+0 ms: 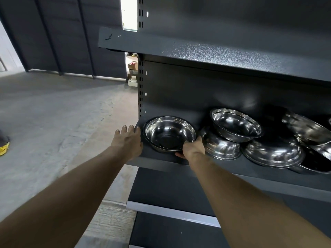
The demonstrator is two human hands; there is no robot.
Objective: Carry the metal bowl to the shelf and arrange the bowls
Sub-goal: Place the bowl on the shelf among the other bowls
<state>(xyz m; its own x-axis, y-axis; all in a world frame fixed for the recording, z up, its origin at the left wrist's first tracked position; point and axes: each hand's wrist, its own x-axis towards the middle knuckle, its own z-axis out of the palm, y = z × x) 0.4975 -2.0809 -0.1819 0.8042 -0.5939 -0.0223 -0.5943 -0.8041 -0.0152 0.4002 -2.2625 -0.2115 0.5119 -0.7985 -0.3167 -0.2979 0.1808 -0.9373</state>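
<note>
A shiny metal bowl (169, 134) sits upright at the left end of the dark shelf (161, 162). My right hand (192, 148) grips its near right rim, thumb under the edge. My left hand (128, 139) rests with fingers spread on the shelf's left end, beside the bowl and touching its left side. To the right lie several more metal bowls: one tilted upright bowl (235, 124) leans on an upside-down bowl (221, 146), and another upside-down bowl (273, 151) lies beside them.
An upper shelf (215, 52) overhangs the bowls. More bowls (308, 129) crowd the far right. Lower shelves (172, 213) project below. Grey concrete floor (53, 113) lies to the left, with a yellow object (4, 149) at the left edge.
</note>
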